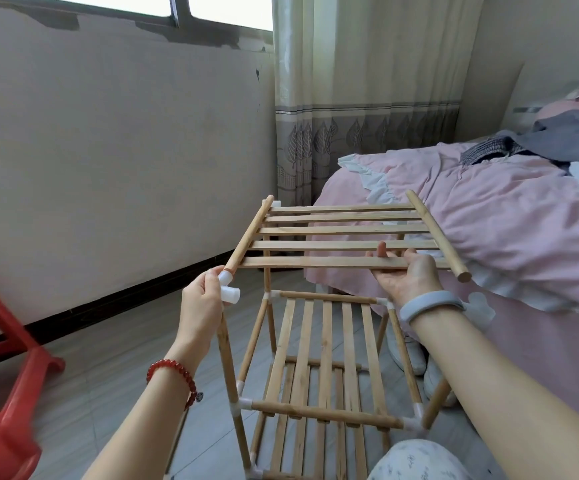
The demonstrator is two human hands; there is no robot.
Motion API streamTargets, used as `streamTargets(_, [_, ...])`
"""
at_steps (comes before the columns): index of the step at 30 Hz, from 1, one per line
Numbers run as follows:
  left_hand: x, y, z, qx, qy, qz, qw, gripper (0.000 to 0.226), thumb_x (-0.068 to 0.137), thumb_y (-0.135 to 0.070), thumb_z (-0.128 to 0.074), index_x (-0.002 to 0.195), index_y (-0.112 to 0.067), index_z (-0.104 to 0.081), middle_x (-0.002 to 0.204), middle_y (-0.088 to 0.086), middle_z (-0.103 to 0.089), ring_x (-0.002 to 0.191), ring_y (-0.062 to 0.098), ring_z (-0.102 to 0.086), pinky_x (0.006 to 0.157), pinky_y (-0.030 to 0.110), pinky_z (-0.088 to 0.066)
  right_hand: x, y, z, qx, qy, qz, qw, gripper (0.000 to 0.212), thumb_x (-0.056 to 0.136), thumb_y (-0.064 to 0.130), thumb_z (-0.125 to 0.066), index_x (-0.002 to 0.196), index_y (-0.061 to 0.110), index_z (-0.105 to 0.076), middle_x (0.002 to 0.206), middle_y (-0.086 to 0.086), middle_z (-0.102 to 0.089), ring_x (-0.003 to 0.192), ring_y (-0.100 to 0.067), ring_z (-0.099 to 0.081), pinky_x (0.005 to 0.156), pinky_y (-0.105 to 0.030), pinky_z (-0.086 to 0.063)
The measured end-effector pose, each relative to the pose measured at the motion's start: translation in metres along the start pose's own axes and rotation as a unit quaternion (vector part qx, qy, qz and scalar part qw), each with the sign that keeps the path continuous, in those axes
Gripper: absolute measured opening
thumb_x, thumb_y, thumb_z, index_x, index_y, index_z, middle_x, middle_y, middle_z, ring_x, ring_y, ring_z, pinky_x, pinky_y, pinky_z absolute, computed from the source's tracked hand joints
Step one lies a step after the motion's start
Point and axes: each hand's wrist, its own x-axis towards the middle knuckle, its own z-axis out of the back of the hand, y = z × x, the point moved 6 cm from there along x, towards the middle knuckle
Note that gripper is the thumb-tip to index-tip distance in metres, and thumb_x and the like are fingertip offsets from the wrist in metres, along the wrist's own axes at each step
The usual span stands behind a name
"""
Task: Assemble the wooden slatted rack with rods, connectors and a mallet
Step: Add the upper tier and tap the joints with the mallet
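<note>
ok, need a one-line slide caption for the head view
Right hand supports the top slatted shelf while left hand seats its rod in a white connector.

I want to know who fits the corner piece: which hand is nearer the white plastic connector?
Left. The left hand grips the white plastic connector itself; the right hand is apart from it, palm up under the wooden slatted shelf panel.

Red bead bracelet (172, 374) (grey wristband (430, 304))
</note>
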Motion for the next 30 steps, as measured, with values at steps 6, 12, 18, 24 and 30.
streamTargets(6, [0.001,-0.001,0.001,0.007,-0.002,-0.005,1.000,0.036,0.104,-0.023,-0.030,0.118,-0.009,-0.059,0.080,0.003,-0.049,0.069,0.011,-0.043,0.060,0.021,-0.038,0.000,0.003,-0.006,-0.017,0.002,0.005,1.000,0.026,0.099,0.021,-0.033,0.115,0.017,-0.054,0.099,-0.012,-0.058,0.061,-0.016,-0.057,0.069,-0.038,-0.054])
streamTargets(12, [0.001,-0.002,-0.001,0.008,0.012,-0.019,1.000,0.039,0.103,-0.029,-0.029,0.117,-0.007,-0.058,0.078,0.005,-0.051,0.066,0.011,-0.045,0.059,0.021,-0.039,-0.001,0.002,-0.005,-0.023,-0.008,0.009,1.000,0.025,0.100,0.021,-0.033,0.116,0.013,-0.050,0.098,-0.013,-0.056,0.061,-0.015,-0.055,0.069,-0.037,-0.053])
streamTargets(18, [0.002,0.002,0.003,-0.006,-0.004,-0.006,1.000,0.038,0.103,-0.026,-0.033,0.125,-0.008,-0.059,0.091,0.001,-0.056,0.075,0.010,-0.047,0.065,0.021,-0.039,-0.002,-0.005,-0.004,-0.003,-0.011,-0.010,1.000,0.019,0.100,0.021,-0.030,0.096,0.019,-0.049,0.087,-0.007,-0.055,0.060,-0.015,-0.054,0.064,-0.038,-0.050])
streamTargets(24, [0.004,0.000,0.002,-0.003,-0.007,-0.002,1.000,0.037,0.103,-0.024,-0.034,0.125,-0.007,-0.059,0.087,-0.001,-0.052,0.072,0.009,-0.044,0.062,0.021,-0.038,0.002,-0.007,0.003,-0.001,-0.019,-0.008,1.000,0.019,0.099,0.019,-0.030,0.103,0.021,-0.049,0.084,-0.006,-0.054,0.055,-0.014,-0.054,0.060,-0.036,-0.051])
streamTargets(30, [0.003,0.001,-0.001,-0.015,-0.028,-0.002,0.999,0.034,0.103,-0.022,-0.034,0.119,-0.008,-0.061,0.081,-0.001,-0.050,0.069,0.009,-0.042,0.062,0.023,-0.038,0.002,-0.005,0.009,0.017,-0.026,-0.009,0.999,0.019,0.099,0.017,-0.033,0.105,0.021,-0.051,0.089,-0.006,-0.056,0.061,-0.016,-0.056,0.060,-0.041,-0.048])
